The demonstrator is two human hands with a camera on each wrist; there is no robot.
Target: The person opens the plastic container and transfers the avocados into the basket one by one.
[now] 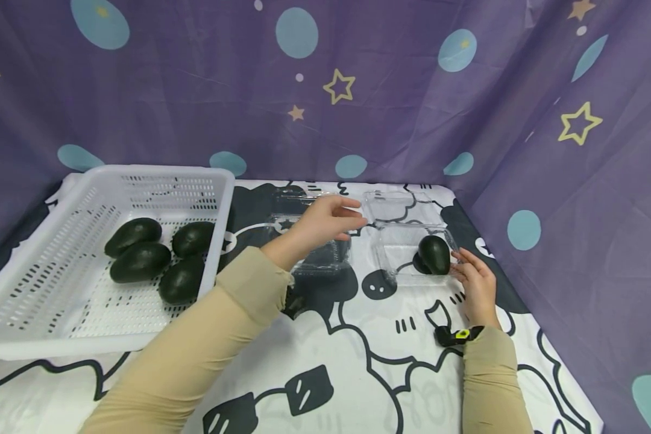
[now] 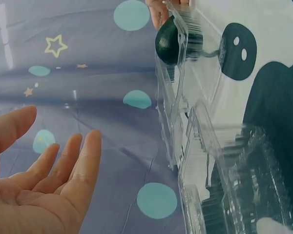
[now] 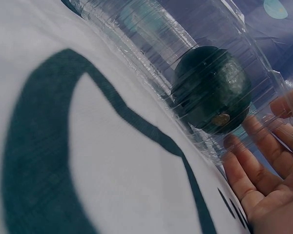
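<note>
A dark green avocado [image 1: 434, 254] sits at the right end of an open clear plastic clamshell container [image 1: 398, 278]. My right hand [image 1: 474, 283] is at that container's right end, with the thumb [image 3: 288, 102] at the rim and the fingers [image 3: 251, 168] along the outer wall, pinching it close beside the avocado. My left hand [image 1: 330, 222] is raised over the gap between this container and a second clear clamshell [image 1: 322, 265] to its left. In the left wrist view its fingers [image 2: 85, 165] are spread, and the palm holds nothing.
At the left stands a white perforated plastic basket [image 1: 225, 199] with several avocados [image 1: 141, 262] in it. A black and white patterned cloth [image 1: 352, 367] covers the table. Behind and to the right hangs a purple curtain [image 1: 390, 120] with stars and blue spots.
</note>
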